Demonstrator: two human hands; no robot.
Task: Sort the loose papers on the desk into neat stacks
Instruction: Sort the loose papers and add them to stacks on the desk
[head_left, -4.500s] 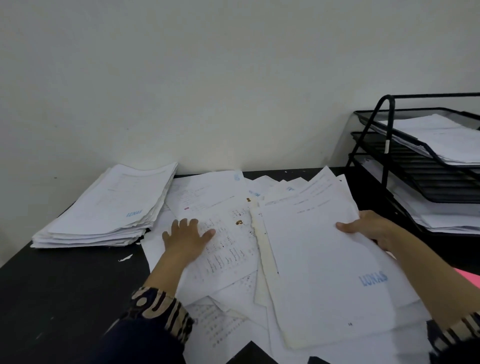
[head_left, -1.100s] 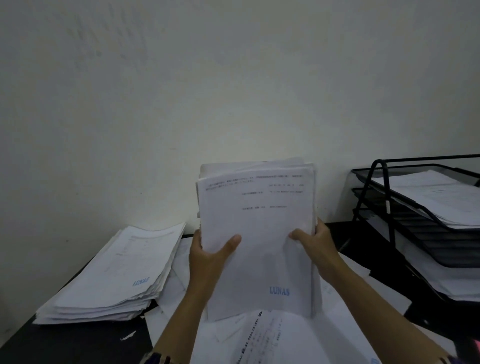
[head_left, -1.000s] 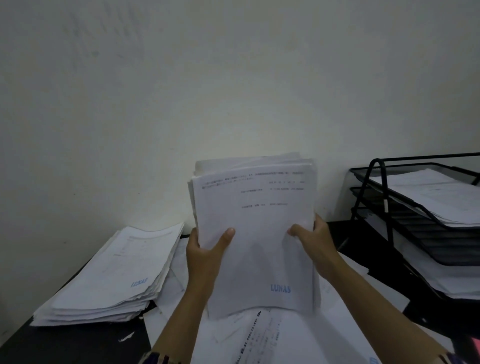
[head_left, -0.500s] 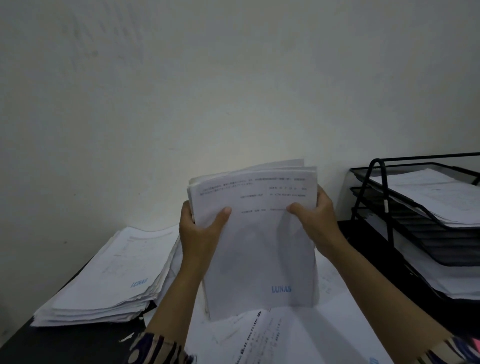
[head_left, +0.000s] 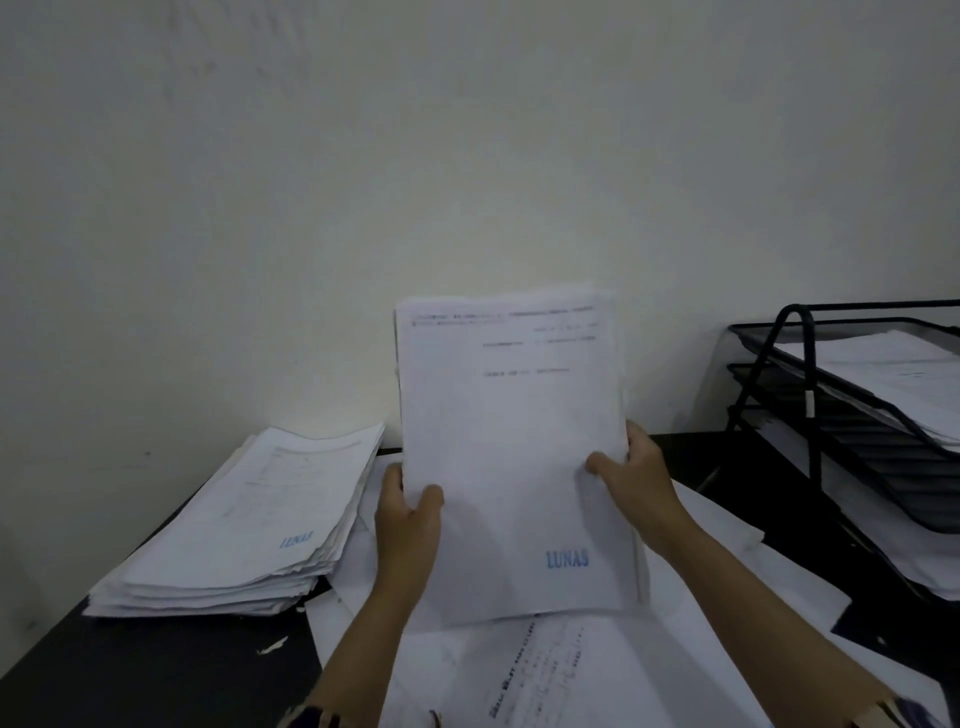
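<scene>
Papers in a white bundle (head_left: 511, 452), printed and stamped "LUNAS" in blue near the lower right corner, stand upright with their bottom edge down among the loose white sheets (head_left: 571, 670) spread over the black surface (head_left: 156, 670). Well to the left of this bundle lies a thick, slightly fanned stack of white sheets (head_left: 244, 525), flat on the surface near the pale wall (head_left: 363, 156), its top page bearing the same blue stamp. A small torn paper scrap (head_left: 271, 645) sits on the bare surface in front of that stack. At the bundle's left edge the left hand (head_left: 408, 525) holds on, thumb across the front page and fingers behind, its grip clenched around the sheets. At the bundle's right edge the right hand (head_left: 636, 480) grips likewise, thumb in front. Further right of the bundle stands a black wire tiered letter tray (head_left: 810, 415), with white sheets lying in its levels.
</scene>
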